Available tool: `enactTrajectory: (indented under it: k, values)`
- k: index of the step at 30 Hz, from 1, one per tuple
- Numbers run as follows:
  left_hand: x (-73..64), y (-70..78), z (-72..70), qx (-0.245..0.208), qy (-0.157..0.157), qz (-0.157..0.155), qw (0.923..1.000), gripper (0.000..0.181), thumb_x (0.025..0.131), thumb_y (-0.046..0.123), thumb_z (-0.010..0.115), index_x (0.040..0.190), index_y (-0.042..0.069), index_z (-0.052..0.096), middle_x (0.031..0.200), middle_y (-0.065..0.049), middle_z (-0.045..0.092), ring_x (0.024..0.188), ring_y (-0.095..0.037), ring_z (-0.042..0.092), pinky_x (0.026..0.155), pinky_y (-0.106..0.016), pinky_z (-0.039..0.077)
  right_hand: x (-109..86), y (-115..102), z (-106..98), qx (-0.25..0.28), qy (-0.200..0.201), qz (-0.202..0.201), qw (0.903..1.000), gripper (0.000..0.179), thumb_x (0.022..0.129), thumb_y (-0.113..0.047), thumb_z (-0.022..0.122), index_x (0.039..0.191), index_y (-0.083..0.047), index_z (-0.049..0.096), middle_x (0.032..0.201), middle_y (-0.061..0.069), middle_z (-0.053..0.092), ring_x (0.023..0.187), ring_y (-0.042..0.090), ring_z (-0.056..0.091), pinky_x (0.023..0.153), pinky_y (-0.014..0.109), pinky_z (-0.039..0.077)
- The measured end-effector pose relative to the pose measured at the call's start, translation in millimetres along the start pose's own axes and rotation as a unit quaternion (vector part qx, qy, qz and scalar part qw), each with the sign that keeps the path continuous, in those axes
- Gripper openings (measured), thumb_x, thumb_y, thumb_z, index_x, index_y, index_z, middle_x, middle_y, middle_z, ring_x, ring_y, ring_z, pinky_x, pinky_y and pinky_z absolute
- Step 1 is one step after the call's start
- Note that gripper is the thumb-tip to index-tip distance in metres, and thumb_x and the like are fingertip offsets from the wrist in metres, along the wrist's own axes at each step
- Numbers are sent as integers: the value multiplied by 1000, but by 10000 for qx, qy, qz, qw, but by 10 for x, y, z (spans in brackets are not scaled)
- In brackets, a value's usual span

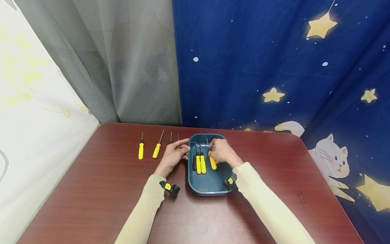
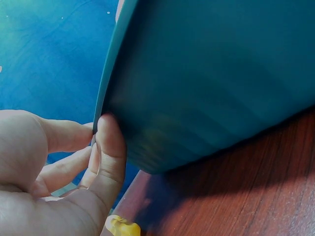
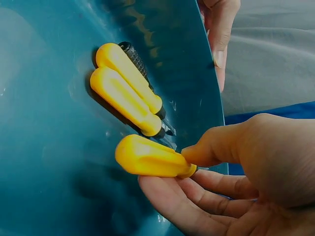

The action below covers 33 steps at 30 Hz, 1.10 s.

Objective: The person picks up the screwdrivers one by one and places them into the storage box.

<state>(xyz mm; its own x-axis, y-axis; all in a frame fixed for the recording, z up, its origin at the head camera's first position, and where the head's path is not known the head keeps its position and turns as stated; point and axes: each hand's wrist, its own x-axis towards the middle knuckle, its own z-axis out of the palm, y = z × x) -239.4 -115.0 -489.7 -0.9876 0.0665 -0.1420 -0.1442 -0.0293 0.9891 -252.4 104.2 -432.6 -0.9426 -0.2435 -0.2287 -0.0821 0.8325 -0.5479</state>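
A dark blue tray (image 1: 210, 184) sits on the table. My left hand (image 1: 173, 156) pinches its left rim between thumb and fingers, as the left wrist view shows. Inside the tray, my right hand (image 1: 223, 150) holds a yellow-handled screwdriver (image 3: 147, 156) near the shaft end of its handle. Two other yellow screwdrivers (image 1: 198, 164) lie side by side to its left, with a black-handled tool (image 3: 132, 55) beside them against the tray's left wall. The tip of the black tool is hard to make out.
Left of the tray, a yellow screwdriver (image 1: 141, 150) and a second yellow screwdriver (image 1: 156, 150) lie on the brown table (image 1: 122, 189). More shafts show behind my left hand, their handles mostly hidden. Grey and blue curtains (image 1: 228, 67) hang behind the table's far edge.
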Motion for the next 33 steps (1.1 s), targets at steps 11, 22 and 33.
enactTrajectory:
  k: [11, 22, 33]
  values:
    - [0, 1, 15, -18, 16, 74, 10000, 40, 99, 7, 66, 139, 11, 63, 110, -24, 67, 70, -16, 67, 67, -25, 61, 81, 32, 90, -64, -380, 185, 9991, 33, 96, -12, 68, 126, 0, 61, 88, 10, 67, 66, 18, 72, 63, 29, 62]
    - [-3, 2, 2, 20, 10, 40, 10000, 40, 99, 8, 66, 139, 12, 63, 106, -17, 68, 70, -15, 67, 68, -26, 61, 112, 5, 141, -23, -485, 213, 9986, 32, 95, -12, 70, 123, 1, 62, 98, 15, 65, 65, 19, 73, 65, 33, 64]
    - [-5, 9, 5, -23, -25, 104, 9999, 41, 99, 6, 66, 139, 10, 62, 109, -22, 67, 70, -14, 66, 65, -23, 60, 142, 5, 172, 134, -617, 436, 9971, 37, 96, -17, 72, 126, 1, 59, 101, 14, 64, 65, 16, 73, 62, 28, 62]
